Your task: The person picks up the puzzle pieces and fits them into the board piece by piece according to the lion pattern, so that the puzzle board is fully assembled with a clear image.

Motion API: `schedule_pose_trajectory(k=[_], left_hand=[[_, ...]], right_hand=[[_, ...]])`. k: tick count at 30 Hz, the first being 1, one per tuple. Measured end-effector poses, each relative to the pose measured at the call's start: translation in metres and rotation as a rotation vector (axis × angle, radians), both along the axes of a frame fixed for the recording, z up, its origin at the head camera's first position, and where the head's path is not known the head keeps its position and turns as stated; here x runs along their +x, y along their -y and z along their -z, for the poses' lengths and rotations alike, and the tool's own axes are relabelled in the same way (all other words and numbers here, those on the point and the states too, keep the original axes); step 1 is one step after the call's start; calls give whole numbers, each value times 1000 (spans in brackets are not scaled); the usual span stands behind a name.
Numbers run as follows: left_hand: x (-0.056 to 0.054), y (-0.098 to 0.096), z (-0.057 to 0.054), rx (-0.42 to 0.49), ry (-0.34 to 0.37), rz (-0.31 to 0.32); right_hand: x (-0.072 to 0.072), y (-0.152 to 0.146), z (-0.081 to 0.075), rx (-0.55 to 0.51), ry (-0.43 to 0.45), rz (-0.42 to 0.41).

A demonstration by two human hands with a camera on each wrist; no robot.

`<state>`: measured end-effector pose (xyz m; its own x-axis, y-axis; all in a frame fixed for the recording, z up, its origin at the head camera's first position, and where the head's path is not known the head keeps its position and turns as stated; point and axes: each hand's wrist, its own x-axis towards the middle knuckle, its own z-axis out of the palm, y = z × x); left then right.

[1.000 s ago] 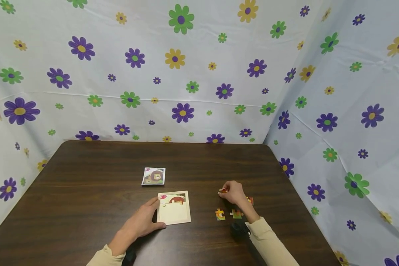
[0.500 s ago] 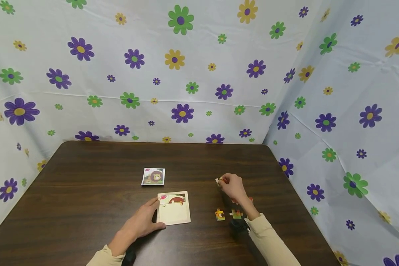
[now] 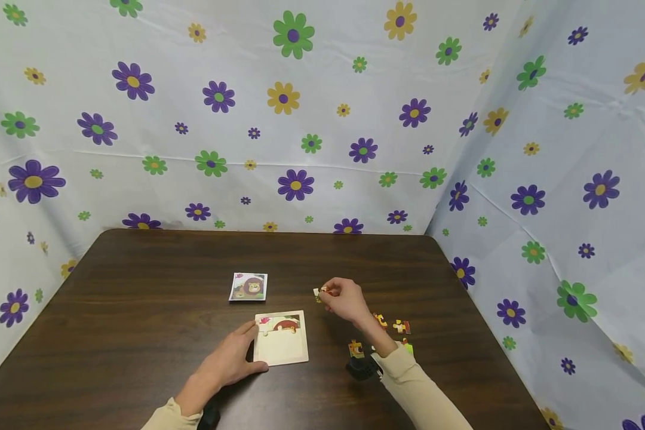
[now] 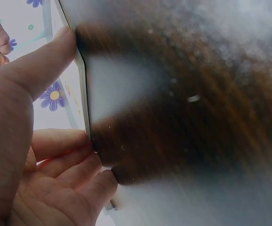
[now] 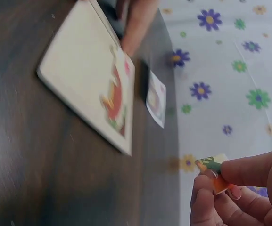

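My right hand [image 3: 346,300] pinches a jigsaw piece [image 5: 216,172] between thumb and fingertips, raised above the table. Green, orange and cream show on the piece. A square wooden puzzle board [image 3: 282,347] lies in front of my left hand [image 3: 228,358], with pieces fitted along its top row and bare wood below. Thumb and fingers of that hand are spread and touch the board's left edge, as the left wrist view also shows. Beyond the board lies a picture card [image 3: 248,287] of lions.
Several loose jigsaw pieces [image 3: 401,326] lie on the brown table [image 3: 156,286] at the right, some partly hidden under my right forearm. A flowered curtain [image 3: 322,119] stands behind the table and along its right side.
My right hand has carried the pinched piece up from among the loose pieces and leftward, toward the puzzle board. My left hand stays at the board's edge.
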<state>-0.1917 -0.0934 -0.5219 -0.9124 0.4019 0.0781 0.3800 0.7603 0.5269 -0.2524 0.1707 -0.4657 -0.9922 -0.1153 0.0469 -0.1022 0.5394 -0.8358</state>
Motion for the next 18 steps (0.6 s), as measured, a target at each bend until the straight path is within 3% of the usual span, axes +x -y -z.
schedule_pose_trajectory(k=[13,18], left_hand=[[1,1,-2,-15,43,-8],[0,0,-1,-16,25,0]], right_hand=[[11,56,34,-8,80,-104],[15,70,43,-47,123,-125]])
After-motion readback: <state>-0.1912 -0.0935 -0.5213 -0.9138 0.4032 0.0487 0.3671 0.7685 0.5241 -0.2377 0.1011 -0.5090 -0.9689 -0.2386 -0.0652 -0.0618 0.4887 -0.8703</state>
